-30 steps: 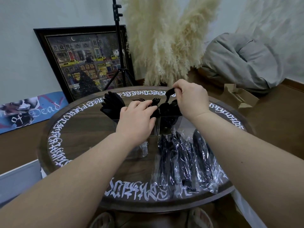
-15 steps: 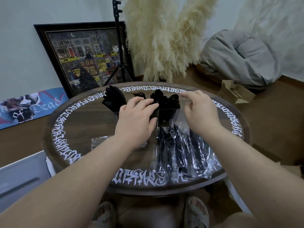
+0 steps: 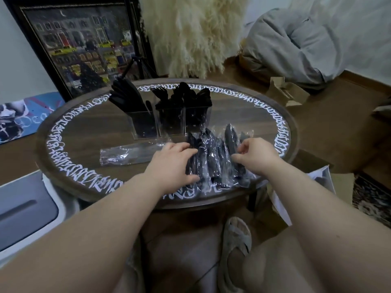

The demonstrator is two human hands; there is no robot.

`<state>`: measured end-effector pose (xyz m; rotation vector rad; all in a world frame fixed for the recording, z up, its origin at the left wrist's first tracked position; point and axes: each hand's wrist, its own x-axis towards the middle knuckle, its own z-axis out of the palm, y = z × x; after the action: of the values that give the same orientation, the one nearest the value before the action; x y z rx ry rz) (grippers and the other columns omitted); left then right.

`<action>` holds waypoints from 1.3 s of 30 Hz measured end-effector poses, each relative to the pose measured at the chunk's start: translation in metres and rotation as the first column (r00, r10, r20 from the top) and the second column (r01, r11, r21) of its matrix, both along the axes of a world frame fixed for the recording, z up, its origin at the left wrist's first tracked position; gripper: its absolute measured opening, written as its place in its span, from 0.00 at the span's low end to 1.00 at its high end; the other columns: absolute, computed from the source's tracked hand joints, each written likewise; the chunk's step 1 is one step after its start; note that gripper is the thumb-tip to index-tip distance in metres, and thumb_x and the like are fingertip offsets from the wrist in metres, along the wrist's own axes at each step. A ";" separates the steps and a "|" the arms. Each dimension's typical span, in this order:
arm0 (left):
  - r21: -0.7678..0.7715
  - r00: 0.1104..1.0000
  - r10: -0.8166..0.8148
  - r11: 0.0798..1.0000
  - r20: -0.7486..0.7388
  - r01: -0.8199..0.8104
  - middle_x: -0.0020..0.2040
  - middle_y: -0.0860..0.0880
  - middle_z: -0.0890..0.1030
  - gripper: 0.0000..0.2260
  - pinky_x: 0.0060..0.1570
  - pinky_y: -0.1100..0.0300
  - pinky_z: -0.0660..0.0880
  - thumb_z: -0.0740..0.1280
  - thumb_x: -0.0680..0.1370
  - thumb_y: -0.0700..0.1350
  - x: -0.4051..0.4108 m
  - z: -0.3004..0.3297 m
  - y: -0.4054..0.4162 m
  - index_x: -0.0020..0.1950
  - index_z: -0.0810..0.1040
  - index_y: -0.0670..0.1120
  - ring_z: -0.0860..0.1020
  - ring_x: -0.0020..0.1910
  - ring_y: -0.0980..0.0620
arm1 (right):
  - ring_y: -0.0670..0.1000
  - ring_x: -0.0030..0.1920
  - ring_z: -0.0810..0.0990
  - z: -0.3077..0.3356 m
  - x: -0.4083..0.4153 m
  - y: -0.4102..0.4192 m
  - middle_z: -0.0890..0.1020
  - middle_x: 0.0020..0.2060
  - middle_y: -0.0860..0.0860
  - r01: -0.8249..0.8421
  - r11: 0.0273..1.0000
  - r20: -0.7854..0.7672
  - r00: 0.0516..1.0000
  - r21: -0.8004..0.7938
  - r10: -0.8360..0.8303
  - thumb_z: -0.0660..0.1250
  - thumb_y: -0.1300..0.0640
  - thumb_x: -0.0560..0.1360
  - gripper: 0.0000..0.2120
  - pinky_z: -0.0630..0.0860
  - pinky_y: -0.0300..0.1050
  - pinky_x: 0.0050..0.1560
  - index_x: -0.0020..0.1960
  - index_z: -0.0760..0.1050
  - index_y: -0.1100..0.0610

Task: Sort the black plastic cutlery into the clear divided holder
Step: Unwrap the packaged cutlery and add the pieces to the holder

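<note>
Nearest to us, a slippered foot (image 3: 237, 240) rests on the floor below the counter (image 3: 84, 132), a round dark top with white lettering round its rim.

We take the pile of wrapped cutlery (image 3: 218, 157) at the counter's near edge as our landmark: black pieces in clear, crinkled sleeves, lying side by side. Our left hand (image 3: 173, 163) lies on the pile's left side, its fingers fairly straight and spread over the sleeves, thumb toward the near end. Our right hand (image 3: 256, 155) sits at the pile's right side with fingers curled downward onto the sleeves; whether they actually pinch one we cannot tell. The two hands are apart, with the pile between them.

Left of the pile lies a flat empty sleeve (image 3: 129, 154) on the bare wood.

Just beyond the pile stands the holder (image 3: 169, 123), clear, with three compartments in a row. Black cutlery stands upright in each: forks (image 3: 160, 93) show in the middle one, and the other pieces are too dark to sort by kind.

Beyond the holder, off the counter, a framed picture (image 3: 80, 43) leans on the wall, with pampas grass (image 3: 190, 34) to its right and a grey cushion (image 3: 306, 41) further right.
</note>
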<state>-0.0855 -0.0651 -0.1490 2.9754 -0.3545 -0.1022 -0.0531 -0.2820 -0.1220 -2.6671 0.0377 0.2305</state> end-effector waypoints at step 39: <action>-0.008 0.972 -0.048 0.999 0.231 0.051 0.68 0.57 0.72 0.27 0.65 0.49 0.61 0.57 0.74 0.65 -0.007 0.020 0.004 0.71 0.67 0.56 0.66 0.69 0.53 | 0.43 0.32 0.75 0.016 -0.015 0.043 0.80 0.33 0.47 -0.339 0.860 0.159 0.941 0.382 0.300 0.72 0.59 0.72 0.03 0.74 0.38 0.38 0.39 0.81 0.55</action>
<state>-0.0930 -0.0615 -0.1293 2.9703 -0.4545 0.2421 -0.0682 -0.2387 -0.1063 -2.2492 -0.4430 0.1924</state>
